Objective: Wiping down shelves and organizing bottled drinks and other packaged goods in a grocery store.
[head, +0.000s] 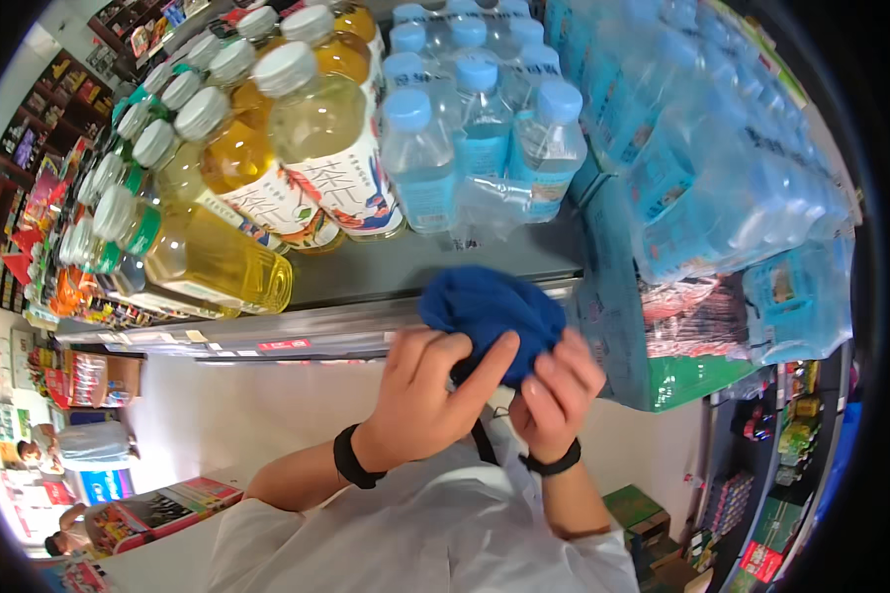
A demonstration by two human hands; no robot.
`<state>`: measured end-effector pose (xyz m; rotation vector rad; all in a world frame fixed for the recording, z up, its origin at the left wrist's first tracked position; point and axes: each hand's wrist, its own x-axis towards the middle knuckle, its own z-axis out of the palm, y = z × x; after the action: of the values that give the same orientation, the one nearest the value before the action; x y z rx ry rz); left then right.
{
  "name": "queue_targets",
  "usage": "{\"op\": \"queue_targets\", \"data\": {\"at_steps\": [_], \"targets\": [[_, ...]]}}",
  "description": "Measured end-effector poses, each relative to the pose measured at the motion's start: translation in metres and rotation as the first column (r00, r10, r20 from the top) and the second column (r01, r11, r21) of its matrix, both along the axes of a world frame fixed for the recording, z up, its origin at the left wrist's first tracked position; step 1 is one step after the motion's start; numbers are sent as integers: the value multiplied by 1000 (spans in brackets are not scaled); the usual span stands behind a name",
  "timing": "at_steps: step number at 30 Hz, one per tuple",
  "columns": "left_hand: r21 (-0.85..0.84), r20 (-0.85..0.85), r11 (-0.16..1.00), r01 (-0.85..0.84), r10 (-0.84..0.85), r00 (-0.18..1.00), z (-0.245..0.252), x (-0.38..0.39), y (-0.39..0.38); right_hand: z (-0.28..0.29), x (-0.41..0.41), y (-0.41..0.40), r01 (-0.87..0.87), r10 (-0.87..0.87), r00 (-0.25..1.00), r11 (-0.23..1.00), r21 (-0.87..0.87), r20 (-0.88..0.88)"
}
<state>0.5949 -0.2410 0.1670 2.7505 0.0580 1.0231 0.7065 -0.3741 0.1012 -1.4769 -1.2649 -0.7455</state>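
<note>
A bunched blue cloth (493, 311) is held between my two hands, in front of the shelf edge. My left hand (434, 393) grips it from the left, with the index finger stretched across it. On the other side my right hand (556, 389) has curled fingers at the cloth's right edge, slightly blurred. Just beyond the cloth lies the dark grey shelf surface (356, 270). Behind it stand blue-capped water bottles (419, 170), partly under torn clear plastic wrap (493, 196). Large bottles of yellow drink (326, 141) with white caps stand to their left.
Shrink-wrapped packs of blue-labelled bottles (712, 193) are stacked at the right on a printed carton (615, 326). Price tags line the shelf's front rail (282, 345). Cardboard boxes (638, 519) sit on the floor at lower right. Two people are far off at lower left.
</note>
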Motion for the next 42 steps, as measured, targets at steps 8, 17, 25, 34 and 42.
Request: {"op": "queue_targets", "data": {"at_steps": [8,17,25,34,42], "targets": [[56,-165,986,-160,167,972,-12,46,28,34,37,38,-92,-54,938,912,-399,-342],[15,-228,997,-73,74,971,-13,84,9,54,58,23,-55,-164,917,851,-523,-363],[-54,-194,994,-90,78,978,-7,39,37,60,31,51,-40,-96,975,811,-584,-200],[107,-214,967,-230,248,945,-11,-44,94,56,-40,119,-36,-30,994,821,-570,-106],[136,-198,965,-222,246,949,-14,-57,101,47,-68,137,42,-133,978,875,-483,-157]]}}
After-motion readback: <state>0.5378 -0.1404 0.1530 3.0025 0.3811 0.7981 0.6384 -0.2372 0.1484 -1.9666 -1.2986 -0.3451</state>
